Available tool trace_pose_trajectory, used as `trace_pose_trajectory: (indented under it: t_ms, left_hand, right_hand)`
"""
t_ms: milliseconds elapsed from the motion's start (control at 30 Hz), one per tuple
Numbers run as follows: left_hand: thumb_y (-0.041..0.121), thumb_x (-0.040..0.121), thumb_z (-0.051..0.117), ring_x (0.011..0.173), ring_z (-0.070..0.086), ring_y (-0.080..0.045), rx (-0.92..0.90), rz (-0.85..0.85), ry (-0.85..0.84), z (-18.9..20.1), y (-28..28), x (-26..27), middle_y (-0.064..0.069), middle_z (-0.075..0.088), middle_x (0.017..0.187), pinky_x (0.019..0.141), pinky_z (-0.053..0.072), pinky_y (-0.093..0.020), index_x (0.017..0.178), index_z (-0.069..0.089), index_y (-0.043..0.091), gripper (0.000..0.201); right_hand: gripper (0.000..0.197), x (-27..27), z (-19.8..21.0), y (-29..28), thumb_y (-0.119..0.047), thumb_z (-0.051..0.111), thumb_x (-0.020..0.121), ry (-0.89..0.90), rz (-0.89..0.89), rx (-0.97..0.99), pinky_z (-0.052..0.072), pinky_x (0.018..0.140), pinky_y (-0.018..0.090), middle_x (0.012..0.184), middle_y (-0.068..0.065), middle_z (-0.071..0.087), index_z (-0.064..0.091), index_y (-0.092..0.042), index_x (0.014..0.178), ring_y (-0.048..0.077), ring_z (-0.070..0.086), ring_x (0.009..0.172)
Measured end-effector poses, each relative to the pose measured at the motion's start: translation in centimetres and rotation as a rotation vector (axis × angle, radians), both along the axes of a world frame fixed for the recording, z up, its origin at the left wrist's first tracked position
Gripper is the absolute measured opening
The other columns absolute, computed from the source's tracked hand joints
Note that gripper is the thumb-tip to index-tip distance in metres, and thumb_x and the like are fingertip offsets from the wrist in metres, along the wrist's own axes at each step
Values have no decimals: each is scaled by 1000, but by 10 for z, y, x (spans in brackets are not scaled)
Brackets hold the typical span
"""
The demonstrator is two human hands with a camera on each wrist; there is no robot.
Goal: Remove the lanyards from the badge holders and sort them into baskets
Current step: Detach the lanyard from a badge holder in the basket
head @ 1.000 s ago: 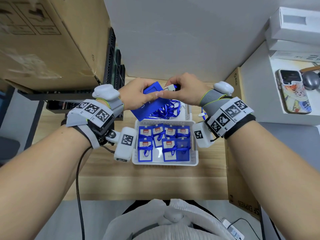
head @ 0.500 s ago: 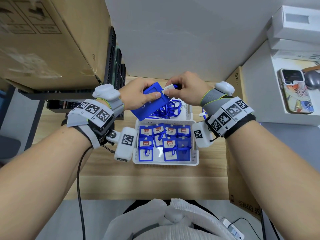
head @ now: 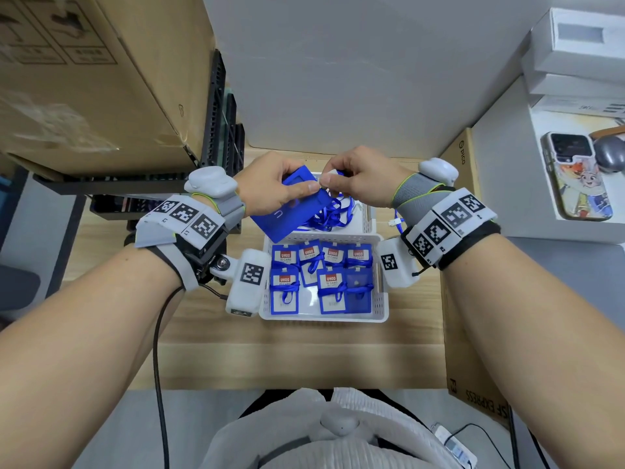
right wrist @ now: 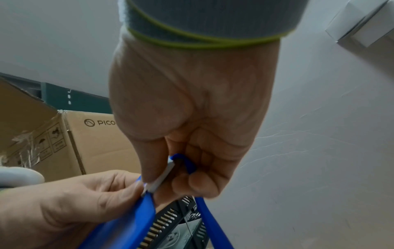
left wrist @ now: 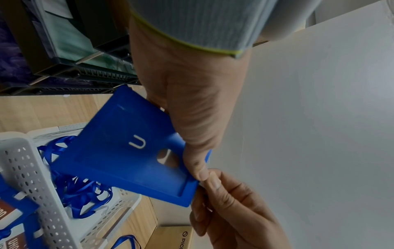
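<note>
My left hand grips a blue badge holder by its top edge, thumb on the back face, above the baskets. My right hand pinches the white clip of the blue lanyard right at the holder's top corner. The lanyard's strap hangs down from my right fist. The far white basket holds a tangle of blue lanyards. The near white basket holds several blue badge holders with lanyards wound on them.
A black rack and a big cardboard box stand at the left. A PICO carton flanks the wooden desk on the right. A phone and white boxes lie on the white shelf at far right.
My right hand has closed in on the holder's top corner, so the clip now sits against my left thumb. The holder has stayed tilted in my left hand.
</note>
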State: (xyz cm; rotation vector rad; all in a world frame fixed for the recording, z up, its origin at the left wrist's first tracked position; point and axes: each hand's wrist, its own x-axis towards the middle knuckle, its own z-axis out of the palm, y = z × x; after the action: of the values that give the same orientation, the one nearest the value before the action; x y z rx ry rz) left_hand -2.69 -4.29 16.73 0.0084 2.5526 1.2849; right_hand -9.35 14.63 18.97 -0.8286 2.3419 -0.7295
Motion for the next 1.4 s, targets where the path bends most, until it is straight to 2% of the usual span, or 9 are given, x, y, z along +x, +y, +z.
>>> trace_pose_trajectory:
  t_ms: [233, 400, 533, 767, 900, 1033, 1167, 1300, 1400]
  left_hand:
    - [34, 94, 64, 54, 57, -3, -22, -16, -11, 2, -1, 0, 5, 65, 63, 57, 43, -17, 73, 63, 19, 26]
    - [34, 94, 63, 56, 59, -3, -26, -18, -27, 2, 3, 2, 1, 68, 65, 56, 43, -12, 78, 66, 16, 24]
    - [34, 94, 64, 59, 61, -9, -11, -12, -38, 2, 4, 3, -7, 70, 68, 61, 46, -21, 83, 67, 12, 24]
    - [30, 93, 65, 58, 57, -9, 14, -5, -31, 3, -5, 5, -16, 69, 72, 64, 44, -26, 77, 65, 12, 24]
    - [33, 95, 63, 59, 58, -10, 45, 6, -48, 1, 2, 8, -23, 69, 74, 63, 44, -20, 81, 68, 13, 25]
    - [35, 96, 61, 59, 55, -14, -10, 12, 4, -3, 4, 9, -14, 68, 69, 66, 46, -31, 86, 70, 14, 25]
    - [28, 96, 61, 53, 49, -2, -11, -12, 59, -4, -4, 10, -9, 65, 68, 62, 42, -27, 85, 70, 11, 22]
    - [29, 96, 60, 56, 49, -10, -81, 45, 87, -11, -17, 20, -10, 65, 71, 62, 42, -30, 79, 66, 17, 22]
    - [26, 97, 59, 58, 49, -10, -190, 165, 51, -33, -46, 39, 1, 57, 66, 59, 36, -27, 75, 60, 21, 23]
  right_hand:
    - [6, 1, -5, 0, -27, 57, 96, 46, -13, -5, 39, 59, 23, 72, -14, 55, 60, -23, 93, 9, 51, 67]
    - [13, 1, -4, -3, -26, 55, 97, 144, 20, 47, 32, 55, 17, 69, -12, 50, 64, -18, 102, 4, 46, 62]
    - [15, 2, -5, -6, -27, 54, 97, 147, 13, 48, 32, 54, 20, 67, -11, 50, 64, -16, 103, 4, 45, 61]
    - [24, -1, -12, 0, -24, 52, 99, -45, -71, -105, 48, 67, 37, 83, 15, 70, 66, -10, 88, 17, 52, 65]
    - [24, -4, -10, 0, -23, 53, 98, 20, -67, -95, 38, 57, 24, 62, -7, 63, 68, -14, 82, 4, 43, 49]
    - [18, -2, -11, -5, -24, 57, 96, 37, -40, -96, 41, 61, 25, 70, -6, 65, 69, -16, 86, 3, 50, 57]
    - [15, -1, -14, -3, -35, 61, 94, 7, -56, -131, 49, 70, 29, 74, -8, 67, 69, -23, 87, 10, 60, 69]
    - [28, 1, -13, -8, -43, 64, 90, 6, -15, -27, 41, 62, 27, 72, -2, 61, 65, -16, 83, 12, 51, 62]
    - [42, 2, -12, -12, -48, 66, 87, -19, 39, 173, 33, 56, 27, 60, 3, 51, 58, -11, 68, 15, 42, 55]
